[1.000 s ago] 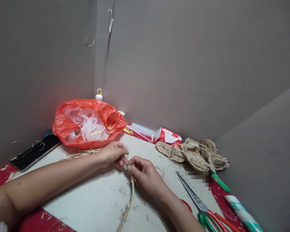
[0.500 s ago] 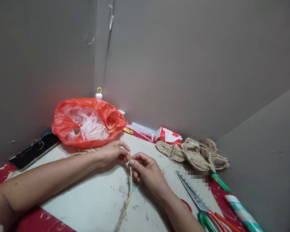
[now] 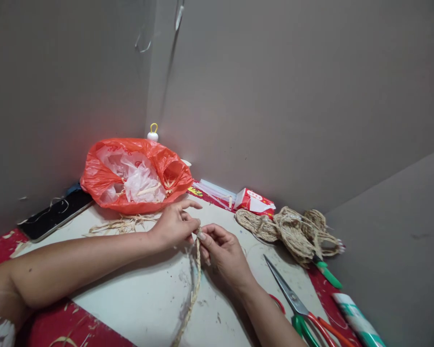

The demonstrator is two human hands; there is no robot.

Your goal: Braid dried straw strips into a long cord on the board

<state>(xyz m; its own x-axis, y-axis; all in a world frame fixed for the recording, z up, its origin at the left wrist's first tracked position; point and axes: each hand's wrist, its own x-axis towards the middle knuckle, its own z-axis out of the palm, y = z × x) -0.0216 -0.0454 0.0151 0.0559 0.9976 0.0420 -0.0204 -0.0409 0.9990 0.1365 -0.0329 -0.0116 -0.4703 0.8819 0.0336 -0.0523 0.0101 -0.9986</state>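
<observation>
A plaited straw cord (image 3: 194,291) runs from the table's near edge up to my two hands, which meet at its far end. My left hand (image 3: 174,225) pinches that end with thumb and middle fingers while its forefinger sticks out. My right hand (image 3: 222,252) is closed on the cord's top from the right, fingertips touching those of the left. Loose straw strands (image 3: 125,223) lie just beyond my left wrist.
A red plastic bag (image 3: 135,175) with white plastic and straw sits in the corner. A phone (image 3: 52,215) lies at the left. Bundles of plaited straw cord (image 3: 291,233), a red carton (image 3: 255,201), scissors (image 3: 292,299) and a green-handled tool (image 3: 327,272) lie to the right. Grey walls enclose the white table (image 3: 144,299).
Both hands have shifted a little away from me with the cord's end. My left forefinger has lifted and straightened. The view has tilted slightly.
</observation>
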